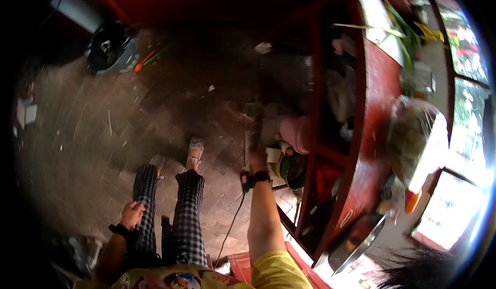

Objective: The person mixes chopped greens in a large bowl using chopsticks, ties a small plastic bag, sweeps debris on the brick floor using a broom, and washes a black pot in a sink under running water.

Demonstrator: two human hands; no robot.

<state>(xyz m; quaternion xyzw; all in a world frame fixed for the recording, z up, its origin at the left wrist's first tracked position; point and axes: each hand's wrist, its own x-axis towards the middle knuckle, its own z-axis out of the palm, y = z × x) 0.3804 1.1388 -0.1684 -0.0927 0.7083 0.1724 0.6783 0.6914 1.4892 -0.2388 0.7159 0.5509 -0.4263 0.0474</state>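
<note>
My left hand [133, 214] hangs in front of my left leg, fingers curled in, with nothing visible in it. My right arm reaches down beside the red wooden cabinet, and my right hand [256, 162] is dim and blurred. A dark elongated shape [255, 132] and a thin rod [245, 140] extend beyond its fingers; whether I grip either cannot be made out. Close to that hand stand a pink container [296, 134], a small pale box [273, 155] and a round green-and-yellow basket [285, 169]. Both wrists wear black bands, the right one with a cable [233, 219].
The open-fronted red cabinet [374, 87] runs along my right. On its top are a filled plastic bag [414, 138], a metal pan or lid [358, 244] and long green leaves [407, 45]. A black-lined bin [110, 54] and orange-and-green sticks [145, 62] are on the brick floor [89, 114].
</note>
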